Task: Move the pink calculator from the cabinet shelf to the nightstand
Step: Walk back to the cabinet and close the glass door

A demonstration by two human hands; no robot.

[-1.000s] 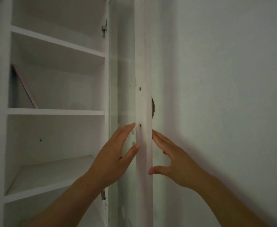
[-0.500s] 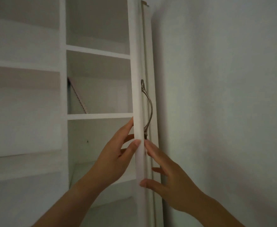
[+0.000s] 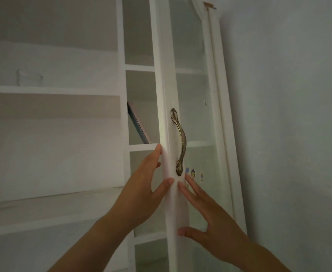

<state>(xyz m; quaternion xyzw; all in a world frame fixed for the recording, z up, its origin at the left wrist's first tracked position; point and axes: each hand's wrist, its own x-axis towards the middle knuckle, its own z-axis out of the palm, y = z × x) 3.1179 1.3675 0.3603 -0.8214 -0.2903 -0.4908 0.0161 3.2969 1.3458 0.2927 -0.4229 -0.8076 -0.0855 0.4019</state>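
1. Glazed door [image 3: 166, 85], white frame, edge-on; passed between the fingers [image 3: 188, 194].
2. Handle [image 3: 180, 142], brass-coloured, curved, set upright on the door; lower end just above the fingers.
3. Stickers [image 3: 193, 173], three, small, on the pane; just right of the fingertips.
4. Thin slanted item [image 3: 138, 124], striped edge, possibly a notebook; leaned above and left of the fingers.
5. Clear container [image 3: 29, 77]; stood far up-left of the fingers.
6. Wall [image 3: 289, 134], pale; well right of the fingers.
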